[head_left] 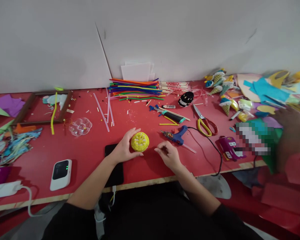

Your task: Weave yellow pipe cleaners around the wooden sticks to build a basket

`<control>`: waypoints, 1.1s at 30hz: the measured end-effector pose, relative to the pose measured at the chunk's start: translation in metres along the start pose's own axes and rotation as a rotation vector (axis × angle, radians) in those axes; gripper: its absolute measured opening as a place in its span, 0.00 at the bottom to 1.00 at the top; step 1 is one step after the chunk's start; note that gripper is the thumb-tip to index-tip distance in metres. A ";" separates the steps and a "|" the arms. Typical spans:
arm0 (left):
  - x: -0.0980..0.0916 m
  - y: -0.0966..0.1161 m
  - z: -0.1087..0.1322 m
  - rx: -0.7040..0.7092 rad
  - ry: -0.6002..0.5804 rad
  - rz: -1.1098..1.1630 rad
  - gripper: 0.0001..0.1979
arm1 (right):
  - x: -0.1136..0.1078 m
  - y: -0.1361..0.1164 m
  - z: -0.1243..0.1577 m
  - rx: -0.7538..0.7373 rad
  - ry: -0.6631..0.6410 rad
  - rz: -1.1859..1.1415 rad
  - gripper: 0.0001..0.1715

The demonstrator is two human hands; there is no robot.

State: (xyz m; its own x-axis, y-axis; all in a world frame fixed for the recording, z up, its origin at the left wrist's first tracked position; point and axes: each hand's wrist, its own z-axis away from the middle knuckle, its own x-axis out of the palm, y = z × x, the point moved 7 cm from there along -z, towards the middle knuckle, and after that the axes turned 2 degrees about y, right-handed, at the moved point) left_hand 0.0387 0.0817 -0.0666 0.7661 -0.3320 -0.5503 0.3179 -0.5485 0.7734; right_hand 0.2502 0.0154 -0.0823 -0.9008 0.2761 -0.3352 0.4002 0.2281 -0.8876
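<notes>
A round yellow piece (140,142) with pale markings on top lies on the red table. My left hand (126,146) curves around its left side, thumb below it and fingers above, apart from one another. To the right of the piece, my right hand (168,153) is closed, thumb and index finger brought together; whether anything small is between them is too small to tell. Just beyond my right hand is a blue glue gun (176,136) with a glue stick in its back end.
Scissors (203,122), a utility knife (173,116) and a black piece (185,99) lie ahead on the right. Colourful pipe cleaners (136,89) are stacked by the wall. A phone (116,175) lies under my left wrist. Another person's hand (291,116) is at the right.
</notes>
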 end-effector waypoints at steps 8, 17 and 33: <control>-0.012 -0.003 0.003 -0.064 0.142 -0.146 0.39 | 0.007 0.000 0.005 0.023 -0.128 -0.016 0.15; -0.034 -0.018 0.004 -0.096 0.422 -0.315 0.47 | -0.031 0.029 0.006 0.108 -0.007 0.081 0.18; -0.028 -0.002 0.010 -0.148 0.514 -0.125 0.25 | -0.229 0.150 -0.106 0.601 0.165 0.908 0.22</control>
State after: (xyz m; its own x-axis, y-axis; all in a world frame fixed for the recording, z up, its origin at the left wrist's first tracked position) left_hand 0.0107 0.0845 -0.0557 0.8800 0.1671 -0.4447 0.4707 -0.4332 0.7686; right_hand 0.5345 0.0854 -0.1051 -0.2616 0.2428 -0.9341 0.7142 -0.6024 -0.3565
